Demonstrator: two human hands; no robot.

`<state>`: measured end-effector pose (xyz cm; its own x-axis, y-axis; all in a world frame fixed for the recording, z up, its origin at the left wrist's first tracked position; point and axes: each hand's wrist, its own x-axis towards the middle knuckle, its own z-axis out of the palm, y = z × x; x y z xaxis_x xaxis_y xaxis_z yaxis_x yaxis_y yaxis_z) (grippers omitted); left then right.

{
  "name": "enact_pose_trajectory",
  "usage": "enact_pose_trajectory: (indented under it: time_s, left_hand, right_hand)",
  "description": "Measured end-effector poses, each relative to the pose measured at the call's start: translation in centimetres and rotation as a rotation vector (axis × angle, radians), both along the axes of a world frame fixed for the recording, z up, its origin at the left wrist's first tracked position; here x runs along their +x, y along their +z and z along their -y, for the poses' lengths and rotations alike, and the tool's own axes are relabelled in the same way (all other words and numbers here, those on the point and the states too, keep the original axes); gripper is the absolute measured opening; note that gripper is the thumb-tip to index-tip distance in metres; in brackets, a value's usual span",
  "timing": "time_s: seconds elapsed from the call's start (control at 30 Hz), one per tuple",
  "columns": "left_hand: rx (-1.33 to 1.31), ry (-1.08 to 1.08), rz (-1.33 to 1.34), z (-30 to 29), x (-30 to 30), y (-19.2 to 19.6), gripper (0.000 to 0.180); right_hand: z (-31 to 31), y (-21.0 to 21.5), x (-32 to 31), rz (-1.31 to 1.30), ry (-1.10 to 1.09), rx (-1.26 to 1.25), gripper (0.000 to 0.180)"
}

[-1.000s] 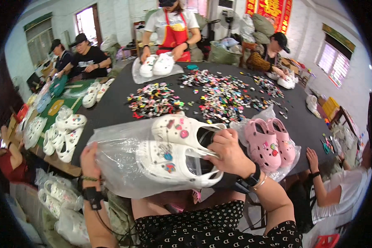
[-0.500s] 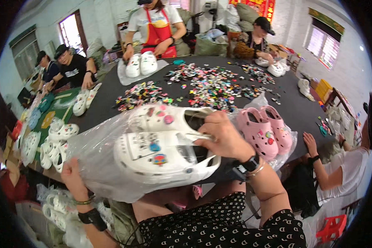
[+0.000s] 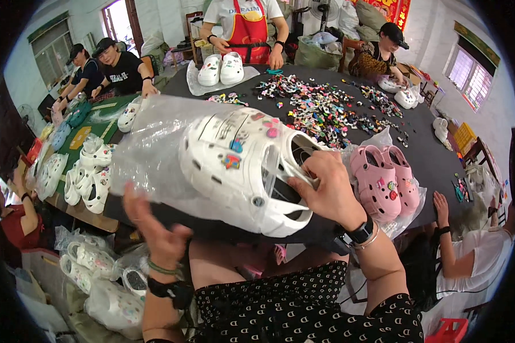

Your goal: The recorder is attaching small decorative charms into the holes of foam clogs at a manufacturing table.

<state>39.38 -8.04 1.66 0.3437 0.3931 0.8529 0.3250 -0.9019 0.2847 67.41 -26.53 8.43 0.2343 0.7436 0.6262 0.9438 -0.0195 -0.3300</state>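
Observation:
A pair of white clogs [image 3: 223, 180] with colourful charms hangs above the near table edge, toes to the left. My right hand [image 3: 331, 187] is closed round their heel straps. A clear plastic bag [image 3: 154, 137] covers the toes and spreads out to the left, its far end loose. Just below that bag, my left hand [image 3: 157, 228] has its fingers apart and grips nothing; whether a fingertip brushes the plastic I cannot tell. Right of my right hand, a pair of pink clogs [image 3: 375, 186] with charms rests on clear plastic.
Heaps of small charms [image 3: 320, 108] cover the middle of the dark table [image 3: 435, 160]. White clogs [image 3: 220, 70] stand before a person in a red apron [image 3: 250, 34]. More bagged white clogs [image 3: 114, 303] lie low at left. Other people sit around. A red stool [image 3: 449, 331] is at lower right.
My left hand has let go of the bag's end and moved right, fingers spreading. My right hand has tilted the clogs, toes higher, and the bag has swung up with them.

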Motion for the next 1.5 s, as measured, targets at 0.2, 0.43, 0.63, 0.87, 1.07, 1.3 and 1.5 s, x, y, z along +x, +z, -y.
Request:
enact_pose_trajectory:
  time_s: [0.2, 0.43, 0.63, 0.87, 1.07, 1.3, 1.5]
  left_hand:
    - [0.325, -0.083, -0.286, 3.6, 3.8, 0.3, 0.054]
    - [0.519, -0.305, -0.212, 1.9, 2.7, 1.3, 0.025]
    - [0.505, -0.266, -0.207, 0.3, 0.8, 2.8, 0.025]
    - [-0.401, -0.374, -0.098, -1.0, 0.5, 3.4, 0.069]
    - [-1.001, -0.356, 0.071, -4.6, 2.0, -0.6, 0.069]
    - [-1.325, -0.400, 0.319, -5.4, 1.5, -1.4, 0.010]
    - [-1.038, 0.069, 0.896, -10.9, -5.7, -0.6, 0.006]
  right_hand:
    - [-0.3, -0.4, -0.8, -0.113, -0.008, -0.025, 0.026]
    - [0.2, -0.7, 0.2, -0.264, 0.070, -0.066, 0.026]
    - [1.2, -0.5, 1.3, -0.182, 0.229, -0.135, 0.025]
    - [2.0, 0.6, 1.1, 0.283, 0.229, -0.212, 0.022]
    - [1.9, 1.4, -1.2, 0.418, 0.453, -0.220, 0.022]
    - [2.7, 1.8, -1.5, 0.395, 0.535, -0.217, 0.020]
    - [2.5, -0.4, 0.4, 0.171, 0.093, -0.121, 0.023]
